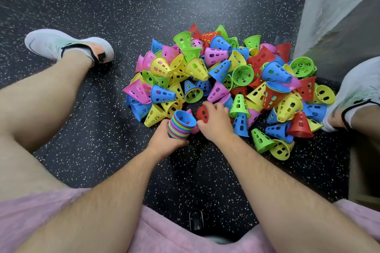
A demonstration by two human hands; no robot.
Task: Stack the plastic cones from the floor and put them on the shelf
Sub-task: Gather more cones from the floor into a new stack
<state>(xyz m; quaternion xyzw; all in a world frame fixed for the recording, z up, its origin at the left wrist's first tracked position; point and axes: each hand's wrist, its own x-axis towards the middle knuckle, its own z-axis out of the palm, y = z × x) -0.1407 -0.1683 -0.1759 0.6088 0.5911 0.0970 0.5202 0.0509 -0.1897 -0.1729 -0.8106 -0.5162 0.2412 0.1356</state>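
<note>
A big pile of perforated plastic cones [226, 80] in pink, yellow, blue, green and red lies on the dark speckled floor in front of me. My left hand [164, 139] grips a nested stack of cones [181, 125] by its rims, a blue one innermost with its wide mouth facing up. My right hand [216, 121] is closed on a red cone [202, 113] at the near edge of the pile, just right of the stack. The shelf is not in view.
My bare legs spread to either side, with a grey shoe [70, 45] at far left and another [357, 92] at right touching the pile. A grey wall [339, 16] rises at the right. Speckled floor [102, 6] stretches behind the pile.
</note>
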